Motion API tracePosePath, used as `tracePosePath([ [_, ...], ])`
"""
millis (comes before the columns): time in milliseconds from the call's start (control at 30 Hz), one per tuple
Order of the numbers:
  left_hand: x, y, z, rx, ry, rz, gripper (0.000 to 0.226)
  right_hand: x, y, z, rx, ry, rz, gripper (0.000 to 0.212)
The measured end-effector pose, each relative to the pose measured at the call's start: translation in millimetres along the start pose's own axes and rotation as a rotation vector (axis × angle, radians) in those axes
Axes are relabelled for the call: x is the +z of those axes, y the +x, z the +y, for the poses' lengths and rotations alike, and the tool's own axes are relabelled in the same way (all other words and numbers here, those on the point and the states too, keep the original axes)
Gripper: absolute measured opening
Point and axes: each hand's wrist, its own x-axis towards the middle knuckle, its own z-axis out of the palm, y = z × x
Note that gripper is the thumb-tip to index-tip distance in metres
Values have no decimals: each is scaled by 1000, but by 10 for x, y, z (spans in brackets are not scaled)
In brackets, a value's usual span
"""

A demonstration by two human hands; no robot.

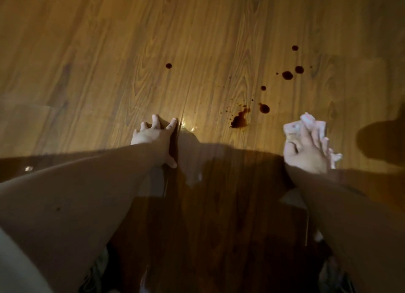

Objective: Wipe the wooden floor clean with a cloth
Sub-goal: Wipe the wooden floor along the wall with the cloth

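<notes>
The wooden floor (109, 51) carries dark red-brown spills: a larger puddle (239, 120) in the middle, a round drop (264, 108) beside it, a cluster of drops (287, 75) farther right and a lone drop (168, 66) to the left. My right hand (304, 148) grips a crumpled white cloth (313, 122), held low to the right of the puddle and apart from it. My left hand (154, 137) rests on the floor with fingers spread, left of the puddle.
My own shadow darkens the near floor (208, 216) between my arms. A rounded dark shadow (381, 141) lies at the right edge. Floorboards run bare toward the far side.
</notes>
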Motion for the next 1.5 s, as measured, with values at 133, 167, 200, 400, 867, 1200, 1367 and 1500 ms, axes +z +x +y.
tracePosePath([
  [133,-180,89,4,-7,-69,119,95,15,-216,-586,-3,-11,-24,40],
  [167,-223,117,27,-7,-70,109,101,105,-389,-805,-161,12,-6,36],
  [200,-245,137,40,-24,-78,75,110,212,-587,-1027,-344,54,-46,36],
  [400,-259,256,56,-64,-35,-52,131,297,-641,-946,-683,13,-182,50],
  [867,-153,342,-66,-30,-41,25,133,92,144,-1472,-632,50,-287,58],
  [1200,-137,322,-45,-32,-36,-13,129,-225,493,-334,49,23,-13,55],
  [1367,-151,314,-66,-32,-76,-4,131,-65,406,-1262,-201,-82,-227,56],
  [1500,-136,324,-77,-38,-78,-5,132,129,-68,-1506,-909,-107,-374,48],
])
